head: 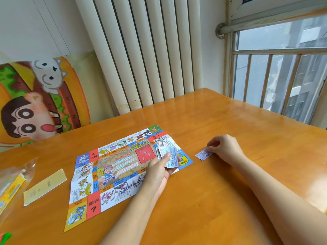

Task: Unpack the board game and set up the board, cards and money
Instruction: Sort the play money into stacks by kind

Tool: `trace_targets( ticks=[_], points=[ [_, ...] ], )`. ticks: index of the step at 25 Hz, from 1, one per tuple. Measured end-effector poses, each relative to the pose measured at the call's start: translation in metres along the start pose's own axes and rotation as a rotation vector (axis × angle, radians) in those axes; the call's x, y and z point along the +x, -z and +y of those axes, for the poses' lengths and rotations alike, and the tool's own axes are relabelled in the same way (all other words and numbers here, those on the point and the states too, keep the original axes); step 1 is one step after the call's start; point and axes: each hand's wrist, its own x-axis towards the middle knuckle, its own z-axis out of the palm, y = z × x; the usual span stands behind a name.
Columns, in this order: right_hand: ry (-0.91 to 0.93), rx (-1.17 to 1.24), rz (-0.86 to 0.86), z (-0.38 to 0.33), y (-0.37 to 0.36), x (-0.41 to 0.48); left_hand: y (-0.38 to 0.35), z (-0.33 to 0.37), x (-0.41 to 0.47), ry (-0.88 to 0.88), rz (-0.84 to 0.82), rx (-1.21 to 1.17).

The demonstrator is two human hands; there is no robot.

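1. Two hands over the tabletop (212, 191); board (115, 167) unfolded flat, left of centre.
2. Over board's right edge, left hand (159, 168) curled round stack of notes (170, 159), thumb on top.
3. Just right of board and apart from it, right hand (223, 149) with fingertips pinching purple note (201, 155) lying flat on tabletop; long axis roughly left to right.
4. Probable next move: another note drawn rightward from stack; right hand nearer the laying spot, left hand occupied.
5. Far left: clear bag (17, 172) holding yellow printed packet, other contents unclear; yellow sheet (45, 187) just beside it.
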Motion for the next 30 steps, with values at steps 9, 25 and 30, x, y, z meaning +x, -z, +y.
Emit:
trace_targets(
  ticks=[9, 25, 30],
  points=[
    [-0.06, -0.001, 0.003, -0.002, -0.001, -0.002, 0.009, 0.0, 0.009, 0.035, -0.05, 0.183],
    [0.133, -0.174, -0.257, -0.014, -0.003, -0.01, 0.029, 0.021, 0.046, 0.093, -0.149, 0.584],
    [0.234, -0.178, -0.435, -0.017, -0.003, -0.01, 0.03, 0.021, 0.055, 0.089, -0.053, 0.566]
  ],
)
